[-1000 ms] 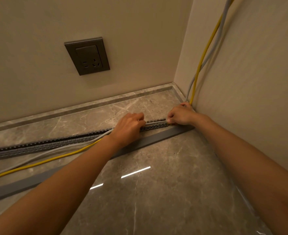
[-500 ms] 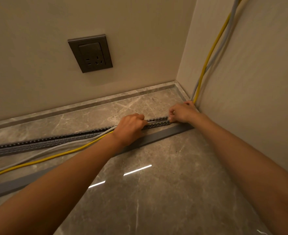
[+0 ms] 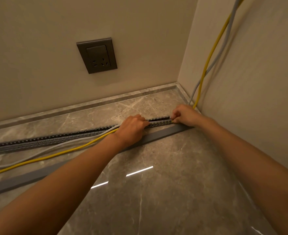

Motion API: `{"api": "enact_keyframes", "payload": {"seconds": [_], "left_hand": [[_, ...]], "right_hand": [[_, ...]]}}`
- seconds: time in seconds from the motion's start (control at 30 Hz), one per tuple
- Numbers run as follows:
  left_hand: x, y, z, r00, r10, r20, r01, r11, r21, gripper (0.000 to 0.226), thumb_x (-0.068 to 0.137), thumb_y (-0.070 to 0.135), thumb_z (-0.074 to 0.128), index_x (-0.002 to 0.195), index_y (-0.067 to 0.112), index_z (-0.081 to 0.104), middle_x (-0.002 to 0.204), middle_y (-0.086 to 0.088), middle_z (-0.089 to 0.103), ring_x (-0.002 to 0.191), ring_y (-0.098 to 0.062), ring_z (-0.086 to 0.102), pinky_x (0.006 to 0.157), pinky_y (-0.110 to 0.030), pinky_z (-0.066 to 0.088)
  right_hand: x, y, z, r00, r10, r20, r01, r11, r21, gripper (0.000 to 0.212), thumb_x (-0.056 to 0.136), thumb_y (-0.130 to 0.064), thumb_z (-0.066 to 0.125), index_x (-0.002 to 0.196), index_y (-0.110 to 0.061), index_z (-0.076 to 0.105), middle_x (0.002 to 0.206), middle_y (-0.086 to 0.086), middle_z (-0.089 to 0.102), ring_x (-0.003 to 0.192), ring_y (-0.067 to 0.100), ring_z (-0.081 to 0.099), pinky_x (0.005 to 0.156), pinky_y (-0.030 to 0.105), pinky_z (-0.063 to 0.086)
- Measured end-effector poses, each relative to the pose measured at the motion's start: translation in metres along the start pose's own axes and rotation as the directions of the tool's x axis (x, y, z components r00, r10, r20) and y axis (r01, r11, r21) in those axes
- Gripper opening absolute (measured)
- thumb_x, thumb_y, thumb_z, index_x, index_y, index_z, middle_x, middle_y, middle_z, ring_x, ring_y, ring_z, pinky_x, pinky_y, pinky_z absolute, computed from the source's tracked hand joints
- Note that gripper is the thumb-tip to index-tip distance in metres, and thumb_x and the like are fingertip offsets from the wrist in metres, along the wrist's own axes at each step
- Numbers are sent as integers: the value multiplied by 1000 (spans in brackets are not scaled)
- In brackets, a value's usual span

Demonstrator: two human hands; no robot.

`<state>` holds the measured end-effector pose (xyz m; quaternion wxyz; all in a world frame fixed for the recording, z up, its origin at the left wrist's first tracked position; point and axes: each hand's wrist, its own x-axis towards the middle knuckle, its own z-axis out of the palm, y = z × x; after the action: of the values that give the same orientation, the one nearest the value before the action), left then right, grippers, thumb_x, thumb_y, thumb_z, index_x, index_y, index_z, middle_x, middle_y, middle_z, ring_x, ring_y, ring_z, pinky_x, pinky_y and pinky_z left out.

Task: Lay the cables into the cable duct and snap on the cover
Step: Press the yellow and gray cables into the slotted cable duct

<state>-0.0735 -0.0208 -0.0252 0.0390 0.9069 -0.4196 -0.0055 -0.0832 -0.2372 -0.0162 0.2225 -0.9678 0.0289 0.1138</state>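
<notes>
head view: left hand (image 3: 131, 127) and right hand (image 3: 184, 115), fingers clenched on the yellow cable (image 3: 58, 155), press it into the slotted duct (image 3: 158, 122).

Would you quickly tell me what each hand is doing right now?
Left hand: closed on the cables, pressing them at the duct.
Right hand: fingers pinched at the duct's end; what they hold cannot be told.

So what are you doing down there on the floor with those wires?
A person is tucking a yellow cable and a grey cable into a slotted duct on the floor. The left hand and right hand press them in near the corner. Further left both cables lie outside the duct. The cover lies beside it, not on yet.
</notes>
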Motion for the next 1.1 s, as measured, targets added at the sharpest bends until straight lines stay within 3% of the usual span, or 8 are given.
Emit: {"api": "enact_keyframes", "payload": {"seconds": [0.2, 0.3, 0.4, 0.5, 0.67, 0.8, 0.93, 1.1], "left_hand": [[3, 0, -9, 991, -131, 34, 134, 978, -158, 31, 89, 7, 50, 117, 11, 62, 110, -16, 68, 101, -32, 59, 83, -37, 49], [3, -5, -18, 954, -299, 24, 274, 835, -478, 29, 91, 2, 49, 115, 6, 63, 118, -15, 67, 109, -27, 60, 93, -29, 44], [-1, -15, -27, 920, -390, 40, 333, 726, -601, 29, 90, -1, 49, 117, 3, 61, 124, -15, 62, 113, -24, 58, 93, -26, 42], [-9, -28, -32, 889, -458, -8, 383, 754, -534, 22, 90, 8, 55, 108, 5, 66, 116, -14, 66, 104, -25, 60, 90, -32, 47], [-38, -43, -30, 924, -372, 94, 383, 900, -207, 31, 80, 30, 68, 102, 9, 60, 110, -11, 58, 96, -27, 54, 75, -35, 44], [-59, -48, -18, 954, -286, 87, 289, 957, -25, 29, 85, 21, 60, 109, 9, 50, 113, -14, 53, 95, -30, 53, 73, -38, 44], [-63, -50, -12, 967, -233, 99, 226, 971, 77, 24, 91, 15, 48, 114, 9, 44, 114, -16, 55, 97, -33, 57, 73, -40, 46], [-55, -61, -19, 972, -201, 121, 191, 977, 90, 23, 92, 9, 46, 114, 8, 41, 112, -18, 58, 92, -37, 59, 73, -43, 46]], "right_hand": [[-6, -8, 13, 979, 39, -202, -61, 993, -102, 11, 80, -8, 66, 89, -5, 71, 105, 16, 66, 98, 33, 61, 82, 33, 47], [-13, -13, 17, 973, 80, -214, -102, 991, -91, 14, 84, -2, 58, 94, -3, 68, 110, 18, 62, 101, 34, 59, 84, 36, 48], [-16, -24, 17, 969, 111, -223, -123, 992, -40, 21, 87, 3, 50, 104, 2, 62, 117, 21, 57, 107, 35, 56, 90, 41, 49], [-16, -39, 18, 963, 83, -256, -82, 997, 13, 30, 84, 5, 50, 112, -2, 56, 124, 17, 54, 114, 31, 51, 94, 39, 45], [-13, -81, 40, 970, -130, -203, 142, 989, 45, 20, 84, -12, 62, 103, -10, 63, 117, 11, 55, 112, 26, 50, 92, 34, 41], [-10, -107, 60, 962, -229, -146, 244, 965, 95, 22, 81, -12, 65, 103, -13, 65, 109, 9, 58, 104, 22, 51, 83, 26, 35], [-5, -113, 65, 966, -154, -209, 198, 958, 206, 18, 79, -2, 65, 97, -3, 69, 103, 15, 65, 98, 26, 59, 79, 21, 38], [0, -114, 65, 973, -89, -212, 154, 938, 311, 15, 77, 6, 65, 91, 4, 70, 101, 22, 67, 94, 29, 61, 60, 4, 37]]}}
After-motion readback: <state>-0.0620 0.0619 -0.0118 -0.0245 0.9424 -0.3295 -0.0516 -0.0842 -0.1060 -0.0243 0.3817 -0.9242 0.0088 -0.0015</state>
